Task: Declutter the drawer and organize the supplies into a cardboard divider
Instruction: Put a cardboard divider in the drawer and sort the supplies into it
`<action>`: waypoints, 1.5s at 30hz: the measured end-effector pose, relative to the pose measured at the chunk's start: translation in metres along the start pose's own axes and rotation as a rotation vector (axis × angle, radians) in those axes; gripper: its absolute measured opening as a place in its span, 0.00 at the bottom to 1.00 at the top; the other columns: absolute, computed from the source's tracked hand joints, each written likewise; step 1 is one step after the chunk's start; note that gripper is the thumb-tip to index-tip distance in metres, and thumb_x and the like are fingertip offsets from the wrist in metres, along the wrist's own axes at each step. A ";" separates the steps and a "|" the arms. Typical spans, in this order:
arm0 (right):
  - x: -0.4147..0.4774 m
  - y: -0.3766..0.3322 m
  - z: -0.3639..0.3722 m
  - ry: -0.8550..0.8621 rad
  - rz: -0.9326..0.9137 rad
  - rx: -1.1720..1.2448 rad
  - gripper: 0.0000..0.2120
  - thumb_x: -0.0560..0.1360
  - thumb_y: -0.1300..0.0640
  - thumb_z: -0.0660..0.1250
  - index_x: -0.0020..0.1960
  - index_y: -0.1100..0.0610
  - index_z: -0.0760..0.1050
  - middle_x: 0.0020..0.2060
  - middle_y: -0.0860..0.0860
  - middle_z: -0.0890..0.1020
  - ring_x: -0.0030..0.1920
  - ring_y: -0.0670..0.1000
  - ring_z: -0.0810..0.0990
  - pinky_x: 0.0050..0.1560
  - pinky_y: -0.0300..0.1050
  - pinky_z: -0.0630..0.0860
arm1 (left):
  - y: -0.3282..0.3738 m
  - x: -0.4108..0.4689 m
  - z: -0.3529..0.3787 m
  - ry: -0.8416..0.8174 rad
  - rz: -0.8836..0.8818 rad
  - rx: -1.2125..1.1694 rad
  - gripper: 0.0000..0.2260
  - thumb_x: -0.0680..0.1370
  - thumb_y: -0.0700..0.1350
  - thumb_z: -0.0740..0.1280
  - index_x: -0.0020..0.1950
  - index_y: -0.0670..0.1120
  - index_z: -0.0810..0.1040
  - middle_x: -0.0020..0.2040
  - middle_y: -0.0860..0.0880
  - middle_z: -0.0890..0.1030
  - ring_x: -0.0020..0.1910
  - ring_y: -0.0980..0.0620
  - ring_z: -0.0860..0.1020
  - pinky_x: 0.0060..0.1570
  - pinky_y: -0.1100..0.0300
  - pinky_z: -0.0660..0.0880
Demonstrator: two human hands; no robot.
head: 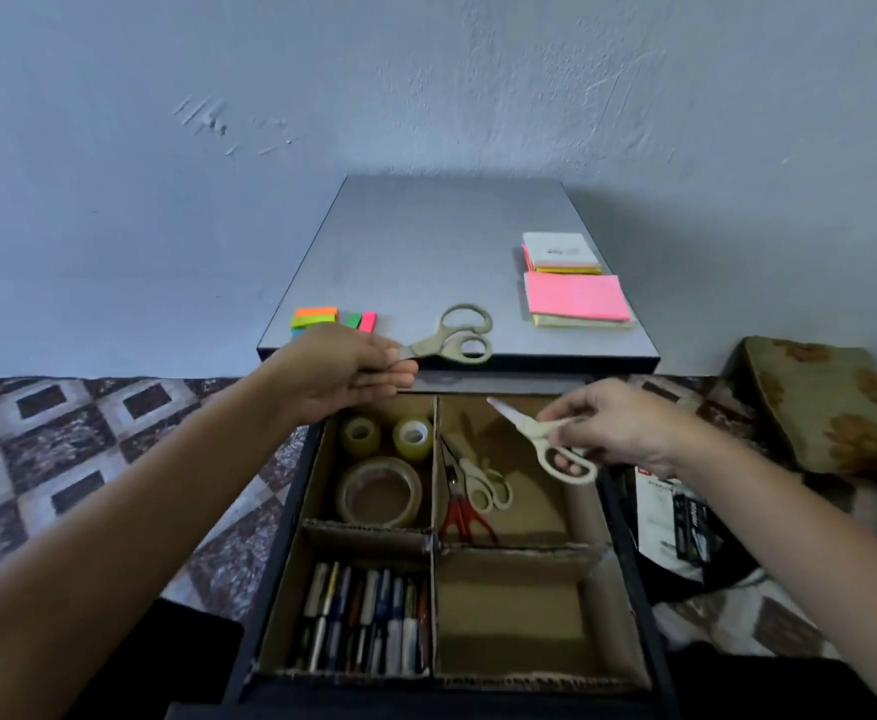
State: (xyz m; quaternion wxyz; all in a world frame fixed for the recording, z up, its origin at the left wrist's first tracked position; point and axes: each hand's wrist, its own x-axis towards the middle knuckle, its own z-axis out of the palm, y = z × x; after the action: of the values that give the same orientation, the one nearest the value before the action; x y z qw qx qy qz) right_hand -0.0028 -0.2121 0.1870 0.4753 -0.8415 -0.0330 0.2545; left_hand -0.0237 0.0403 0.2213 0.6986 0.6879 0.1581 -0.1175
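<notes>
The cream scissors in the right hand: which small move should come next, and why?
Probably lower the cream scissors, pinched by the right hand, into the far-right compartment of the cardboard divider: they hang just above it, and red-handled scissors already lie there.

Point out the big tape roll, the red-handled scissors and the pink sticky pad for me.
big tape roll [379,465]: head view, far rim of the ring.
red-handled scissors [459,513]: head view, red handles just below the pivot.
pink sticky pad [576,297]: head view, middle of the top sheet.
</notes>
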 end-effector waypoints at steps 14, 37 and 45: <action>0.070 0.076 0.064 0.395 -0.096 -0.707 0.04 0.77 0.66 0.58 0.50 0.62 0.71 0.48 0.61 0.81 0.49 0.62 0.80 0.40 0.48 0.72 | -0.056 -0.004 0.014 -0.044 -0.076 0.046 0.07 0.79 0.35 0.61 0.54 0.37 0.77 0.45 0.42 0.82 0.38 0.53 0.82 0.36 0.65 0.80; 0.084 0.091 0.066 0.264 -0.150 -0.866 0.13 0.76 0.69 0.56 0.55 0.64 0.76 0.54 0.62 0.78 0.54 0.61 0.79 0.51 0.49 0.76 | -0.077 0.010 0.021 -0.038 -0.102 0.036 0.05 0.79 0.35 0.62 0.49 0.39 0.78 0.34 0.47 0.83 0.32 0.56 0.82 0.34 0.64 0.79; 0.056 0.038 0.035 0.345 -0.243 -0.324 0.13 0.79 0.60 0.60 0.60 0.56 0.78 0.60 0.52 0.79 0.58 0.50 0.77 0.55 0.37 0.69 | -0.084 0.016 0.018 -0.042 -0.080 0.105 0.05 0.78 0.36 0.63 0.50 0.38 0.78 0.35 0.46 0.83 0.32 0.55 0.82 0.36 0.63 0.79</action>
State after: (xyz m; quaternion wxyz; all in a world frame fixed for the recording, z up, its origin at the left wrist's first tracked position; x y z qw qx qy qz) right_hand 0.0228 -0.1885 0.1190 0.3602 -0.9274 -0.0927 0.0399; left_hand -0.0405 0.0211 0.1377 0.6596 0.7140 0.1641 -0.1678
